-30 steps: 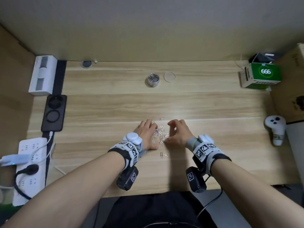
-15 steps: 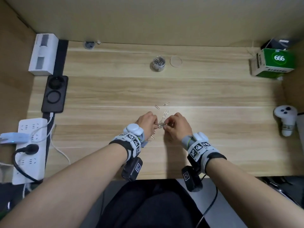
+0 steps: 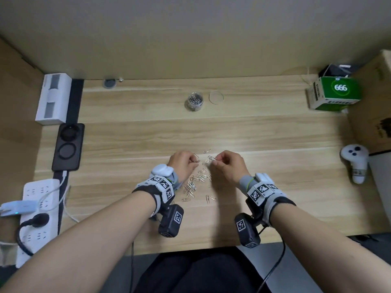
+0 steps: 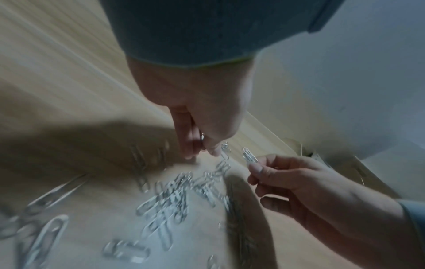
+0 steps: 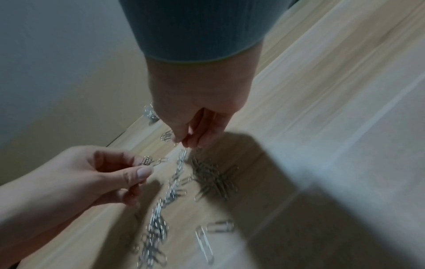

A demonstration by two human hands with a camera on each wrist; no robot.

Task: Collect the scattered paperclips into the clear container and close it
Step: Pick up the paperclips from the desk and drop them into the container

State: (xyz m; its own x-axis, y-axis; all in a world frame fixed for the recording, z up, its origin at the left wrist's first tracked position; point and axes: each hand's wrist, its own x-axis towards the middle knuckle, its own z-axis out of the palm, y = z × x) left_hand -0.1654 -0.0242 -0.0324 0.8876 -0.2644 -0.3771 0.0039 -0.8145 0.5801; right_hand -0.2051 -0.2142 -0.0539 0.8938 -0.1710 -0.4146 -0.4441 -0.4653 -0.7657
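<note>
Silver paperclips [image 3: 195,182] lie scattered on the wooden desk [image 3: 275,187] between my hands. My left hand [image 3: 184,163] is raised over them, pinching paperclips [image 4: 224,152], with a tangled string hanging from its fingertips. My right hand [image 3: 227,166] pinches a small bunch of paperclips [image 3: 212,158] between thumb and forefinger. The clear container [image 3: 195,101] stands at the back of the desk, open and partly filled with clips. Its round clear lid [image 3: 216,97] lies flat just right of it. In the wrist views the clips [image 5: 161,223] show blurred below both hands.
A white power strip [image 3: 31,206] and black charging pad [image 3: 68,146] sit at the left edge. A white box [image 3: 53,101] stands at the back left. A green box [image 3: 336,93] and a white controller [image 3: 355,162] are at the right.
Both hands have lifted from the desk with clips pinched in them and moved slightly apart. More loose clips now show on the desk below the hands.
</note>
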